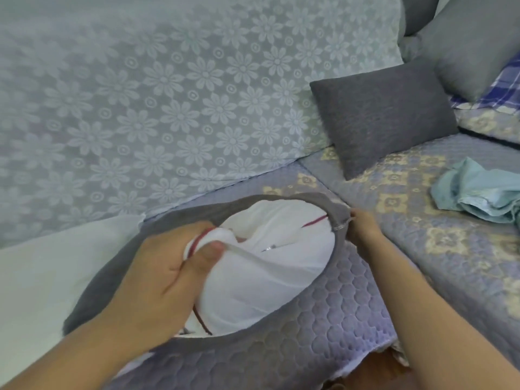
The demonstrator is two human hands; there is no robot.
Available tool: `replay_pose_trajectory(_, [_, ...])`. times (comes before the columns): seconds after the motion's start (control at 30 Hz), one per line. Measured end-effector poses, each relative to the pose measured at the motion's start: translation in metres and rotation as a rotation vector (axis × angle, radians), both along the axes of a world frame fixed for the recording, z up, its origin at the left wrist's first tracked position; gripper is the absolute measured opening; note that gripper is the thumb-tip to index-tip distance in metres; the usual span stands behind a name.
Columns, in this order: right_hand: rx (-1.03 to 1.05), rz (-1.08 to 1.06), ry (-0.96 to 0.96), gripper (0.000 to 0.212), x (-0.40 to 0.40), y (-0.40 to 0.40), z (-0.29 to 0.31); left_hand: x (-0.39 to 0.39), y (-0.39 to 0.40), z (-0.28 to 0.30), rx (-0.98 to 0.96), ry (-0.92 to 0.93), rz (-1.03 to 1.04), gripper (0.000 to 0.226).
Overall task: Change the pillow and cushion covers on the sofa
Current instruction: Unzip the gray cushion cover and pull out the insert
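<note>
A white pillow insert [270,274] with red piping sits inside the wide-open mouth of a grey cover [112,280] on the sofa seat. My left hand [168,266] grips a bunched corner of the white insert between thumb and fingers. At the far end of the opening, my right hand [363,225] pinches the grey cover's edge by the zipper. A second grey cushion [385,114] leans against the sofa back to the right.
The sofa seat [422,249] wears a quilted lilac cover with cream motifs, the backrest [168,94] a pale floral one. A crumpled light-blue cloth [478,192] lies at right. White fabric [42,277] lies at left. Larger grey pillows [472,43] and a blue plaid cloth [501,85] fill the corner.
</note>
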State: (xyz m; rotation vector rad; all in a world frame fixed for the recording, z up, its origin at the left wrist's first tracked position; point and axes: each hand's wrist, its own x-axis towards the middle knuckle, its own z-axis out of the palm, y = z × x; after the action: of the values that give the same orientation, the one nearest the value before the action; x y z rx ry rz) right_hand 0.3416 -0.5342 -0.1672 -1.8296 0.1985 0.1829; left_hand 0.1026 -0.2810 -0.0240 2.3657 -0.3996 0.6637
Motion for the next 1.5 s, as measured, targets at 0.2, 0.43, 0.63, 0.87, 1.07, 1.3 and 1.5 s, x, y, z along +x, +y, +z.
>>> replay_pose_trajectory(0.2, [0.591, 0.245, 0.142, 0.031, -0.034, 0.048, 0.026, 0.038, 0.079, 0.022, -0.352, -0.069, 0.540, 0.043])
replay_pose_trajectory(0.43, [0.692, 0.237, -0.110, 0.038, -0.068, 0.108, 0.082, 0.035, 0.057, 0.111, 0.424, -0.601, 0.603, 0.034])
replay_pose_trajectory(0.63, [0.582, 0.257, -0.192, 0.027, -0.072, 0.148, 0.124, 0.012, 0.041, 0.116, 1.042, -0.410, 0.430, 0.045])
replay_pose_trajectory(0.87, [0.279, 0.424, -0.446, 0.037, -0.048, 0.214, 0.199, -0.013, 0.152, 0.149, 0.927, -0.090, 0.721, 0.059])
replay_pose_trajectory(1.07, [-0.351, 0.290, -0.544, 0.033, -0.008, 0.252, 0.187, -0.045, 0.211, 0.157, 0.927, -0.182, 0.574, 0.049])
replay_pose_trajectory(1.3, [-0.635, 0.706, 0.180, 0.041, -0.062, 0.232, 0.030, -0.095, 0.301, 0.158, 0.514, 0.066, 0.927, 0.031])
replay_pose_trajectory(1.5, [-0.690, 0.534, -0.239, 0.029, -0.065, 0.279, 0.100, -0.115, 0.376, 0.105, 0.326, 0.084, 1.031, 0.024])
